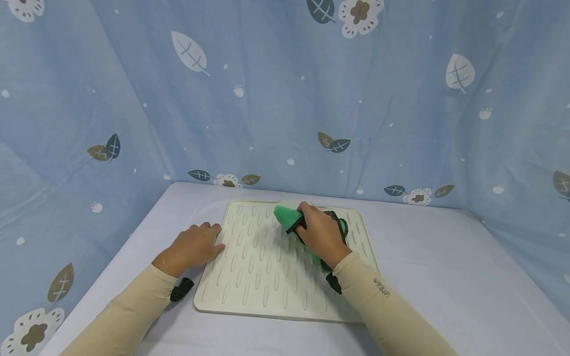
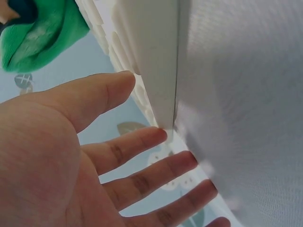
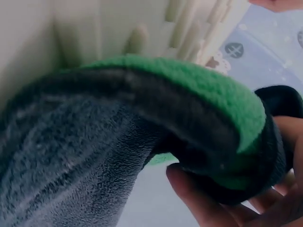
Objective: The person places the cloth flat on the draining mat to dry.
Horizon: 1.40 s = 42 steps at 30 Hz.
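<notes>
A cream mat (image 1: pixel 249 287) with rows of raised oblong ridges lies flat on the white table. At its left edge rests my left hand (image 1: pixel 193 247), thumb and fingertips right by the rim; the left wrist view shows the fingers (image 2: pixel 137 184) spread and nearly straight. My right hand (image 1: pixel 322 235) grips a bunched cloth (image 1: pixel 287 216) over the mat's upper right part. One face of the cloth is fluffy green, the other dark grey (image 3: pixel 71 137), with a black border. In the right wrist view its folds droop against the ridges, and fingers curl round the gathered end.
A blue curtain (image 1: pixel 276 99) with leaf and flower prints hangs behind the table and along both sides. White tablecloth (image 1: pixel 445 277) stretches around the mat. Black wrist-worn devices (image 1: pixel 181 289) sit under both beige sleeves (image 1: pixel 129 306).
</notes>
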Available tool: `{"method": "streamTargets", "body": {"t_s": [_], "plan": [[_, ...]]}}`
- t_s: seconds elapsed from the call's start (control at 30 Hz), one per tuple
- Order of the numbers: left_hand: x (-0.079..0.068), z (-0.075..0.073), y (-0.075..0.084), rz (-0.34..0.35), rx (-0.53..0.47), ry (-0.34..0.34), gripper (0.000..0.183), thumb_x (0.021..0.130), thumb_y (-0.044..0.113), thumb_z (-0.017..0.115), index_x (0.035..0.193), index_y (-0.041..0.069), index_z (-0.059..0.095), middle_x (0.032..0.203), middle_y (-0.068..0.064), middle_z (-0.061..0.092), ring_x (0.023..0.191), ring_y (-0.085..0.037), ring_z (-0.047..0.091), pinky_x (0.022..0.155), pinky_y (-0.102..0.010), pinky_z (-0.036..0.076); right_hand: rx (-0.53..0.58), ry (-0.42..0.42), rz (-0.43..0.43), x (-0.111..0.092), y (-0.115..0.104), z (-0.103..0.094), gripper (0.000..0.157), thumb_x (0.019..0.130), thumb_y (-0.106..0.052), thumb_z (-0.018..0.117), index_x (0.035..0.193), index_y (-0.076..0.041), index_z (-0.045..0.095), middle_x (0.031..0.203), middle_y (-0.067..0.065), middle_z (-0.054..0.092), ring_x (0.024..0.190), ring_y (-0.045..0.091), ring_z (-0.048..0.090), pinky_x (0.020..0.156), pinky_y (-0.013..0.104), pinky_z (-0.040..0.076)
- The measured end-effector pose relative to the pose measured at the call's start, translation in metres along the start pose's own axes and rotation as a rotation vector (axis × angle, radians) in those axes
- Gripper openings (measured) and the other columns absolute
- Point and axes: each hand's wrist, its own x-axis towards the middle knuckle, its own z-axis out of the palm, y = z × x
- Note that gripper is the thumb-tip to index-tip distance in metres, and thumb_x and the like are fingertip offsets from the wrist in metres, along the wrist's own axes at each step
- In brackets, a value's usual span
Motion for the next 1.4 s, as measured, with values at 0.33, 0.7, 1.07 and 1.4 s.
{"method": "streamTargets", "body": {"t_s": [0.33,0.7,1.07,1.4], "plan": [[0.002,0.001,0.003,-0.005,0.000,-0.002,0.056,0.085,0.034,0.064,0.126,-0.001,0.051,0.109,-0.019,0.060,0.090,-0.034,0.059,0.074,-0.051,0.049,-0.032,-0.193,-0.090,-0.012,0.008,0.006,0.037,0.086,-0.026,0.064,0.122,-0.019,0.057,0.112,0.001,0.064,0.082,0.014,0.062,0.059,0.027,0.047],[0.005,0.002,0.005,-0.019,0.040,-0.026,0.056,0.086,0.037,0.062,0.127,0.001,0.051,0.110,-0.019,0.060,0.091,-0.035,0.061,0.074,-0.056,0.047,-0.001,-0.171,-0.108,-0.034,0.022,-0.007,0.041,0.085,-0.036,0.065,0.122,-0.020,0.058,0.118,0.000,0.060,0.110,0.018,0.058,0.088,0.037,0.049],[-0.002,-0.014,0.028,0.055,0.024,0.119,0.040,0.088,0.039,0.058,0.118,0.013,0.060,0.112,-0.009,0.064,0.096,-0.030,0.062,0.071,-0.051,0.047,0.004,-0.114,-0.059,-0.056,0.041,-0.015,0.041,0.082,-0.034,0.069,0.119,-0.021,0.059,0.113,0.001,0.062,0.104,0.017,0.060,0.082,0.036,0.050],[0.001,-0.022,0.069,0.173,-0.008,0.218,0.031,0.087,0.041,0.060,0.109,0.019,0.064,0.101,0.000,0.066,0.086,-0.022,0.065,0.067,-0.043,0.049,0.019,-0.172,-0.077,-0.065,0.047,-0.021,0.026,0.077,-0.033,0.074,0.098,-0.020,0.067,0.092,-0.008,0.062,0.088,0.009,0.060,0.076,0.029,0.049]]}}
